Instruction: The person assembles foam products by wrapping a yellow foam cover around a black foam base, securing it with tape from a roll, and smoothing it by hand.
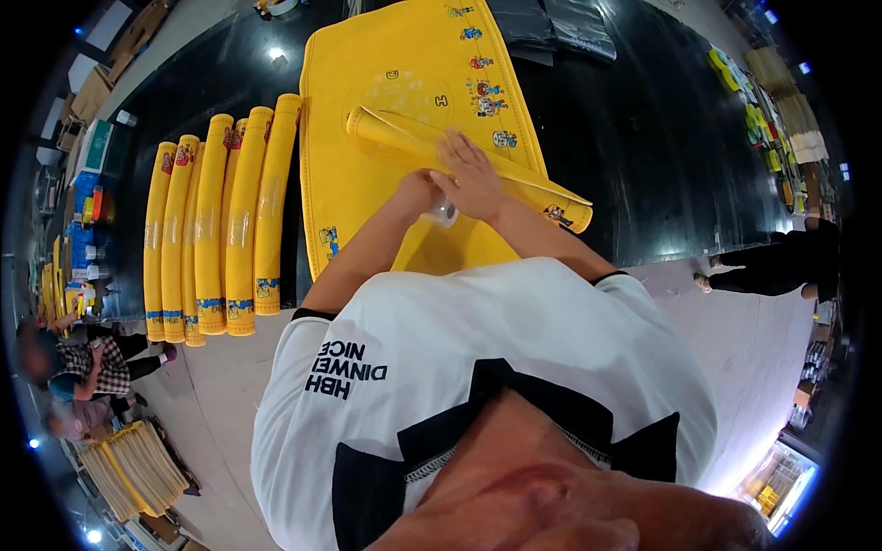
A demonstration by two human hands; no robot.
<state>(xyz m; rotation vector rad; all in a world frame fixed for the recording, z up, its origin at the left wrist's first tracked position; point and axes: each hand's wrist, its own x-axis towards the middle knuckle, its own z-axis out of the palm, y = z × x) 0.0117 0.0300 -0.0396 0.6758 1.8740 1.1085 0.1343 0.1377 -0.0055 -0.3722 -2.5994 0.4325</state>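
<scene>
A yellow mat [340, 101] with small cartoon figures and stitched edges lies spread on the dark table. Across it, slanting down to the right, is a rolled yellow mat [528, 191] with a loose edge showing. My right hand [473, 174] lies on this roll, fingers stretched out and close together. Next to it my left hand [419, 194] is closed, its fingertips partly hidden by the right hand. A roll of clear tape [445, 214] shows at the left hand, below the rolled mat; the grip on it is only partly visible.
Several finished yellow rolls [211, 220] lie side by side at the table's left. Black plastic sheets or bags [560, 28] lie at the far side of the dark table [643, 138]. A stack of yellow-edged mats [136, 470] stands lower left. Other people are at both sides.
</scene>
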